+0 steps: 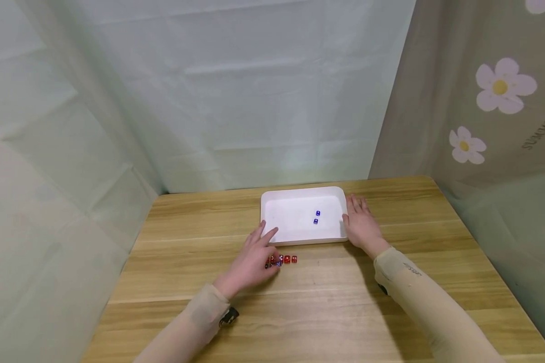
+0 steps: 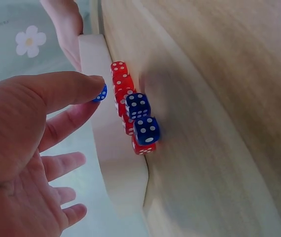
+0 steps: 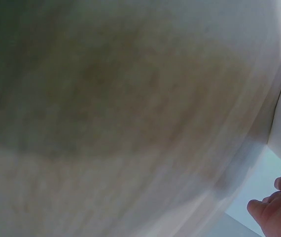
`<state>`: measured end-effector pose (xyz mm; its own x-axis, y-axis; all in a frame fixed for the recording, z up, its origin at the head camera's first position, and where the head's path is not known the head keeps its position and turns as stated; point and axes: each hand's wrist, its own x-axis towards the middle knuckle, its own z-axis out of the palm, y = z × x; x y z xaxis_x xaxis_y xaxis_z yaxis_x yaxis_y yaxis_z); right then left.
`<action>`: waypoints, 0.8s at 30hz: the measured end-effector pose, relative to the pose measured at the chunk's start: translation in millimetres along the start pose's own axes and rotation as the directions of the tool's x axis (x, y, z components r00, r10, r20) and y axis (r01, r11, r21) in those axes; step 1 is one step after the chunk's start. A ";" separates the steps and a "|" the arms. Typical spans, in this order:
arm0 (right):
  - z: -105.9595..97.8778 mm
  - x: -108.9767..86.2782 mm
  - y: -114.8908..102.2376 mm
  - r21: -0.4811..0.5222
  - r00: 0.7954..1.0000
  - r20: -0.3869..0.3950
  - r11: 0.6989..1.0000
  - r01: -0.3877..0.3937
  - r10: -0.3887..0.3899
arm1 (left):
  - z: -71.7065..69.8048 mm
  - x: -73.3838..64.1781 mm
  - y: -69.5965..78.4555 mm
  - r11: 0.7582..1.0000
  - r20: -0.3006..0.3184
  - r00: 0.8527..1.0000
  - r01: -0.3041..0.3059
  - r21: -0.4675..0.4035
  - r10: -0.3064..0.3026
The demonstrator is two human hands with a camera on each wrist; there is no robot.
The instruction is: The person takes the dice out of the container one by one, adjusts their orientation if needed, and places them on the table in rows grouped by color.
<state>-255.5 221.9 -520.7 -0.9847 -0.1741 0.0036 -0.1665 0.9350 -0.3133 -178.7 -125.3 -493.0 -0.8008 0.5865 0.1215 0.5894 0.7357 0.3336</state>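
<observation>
My left hand [image 1: 254,258] pinches a blue die [image 2: 100,93] between thumb and forefinger, with the other fingers spread. Just beneath it, red dice [image 2: 122,83] stand in a row along the front of a white tray [image 1: 304,241]. Two blue dice [image 2: 146,129] sit against that row on the side away from the tray. In the head view the left hand covers part of the row. Two more blue dice [image 1: 316,217] lie inside the tray, right of its middle. My right hand [image 1: 363,226] rests at the tray's right side, fingers extended along the wall.
The tray stands near the back edge of the wooden table [image 1: 327,307]. Pale cloth [image 1: 254,101] hangs behind and at the left; a cloth with white flowers [image 1: 504,88] hangs at the right.
</observation>
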 end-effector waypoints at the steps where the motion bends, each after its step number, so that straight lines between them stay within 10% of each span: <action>1: 0.0 -0.1 0.3 0.003 1.000 0.001 1.000 -0.003 0.003 | 0.9 -0.1 -0.2 1.000 -0.001 1.000 -0.007 0.008 0.007; 24: 3.4 0.0 3.9 0.013 1.000 -0.014 1.000 0.000 0.000 | 13.1 0.2 3.4 0.990 0.011 1.000 -0.018 0.138 0.017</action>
<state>-256.1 224.5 -525.1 -0.9854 -0.1694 0.0171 -0.1657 0.9310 -0.3252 -175.5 -118.3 -504.2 -0.7895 0.6024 0.1172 0.6129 0.7645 0.1995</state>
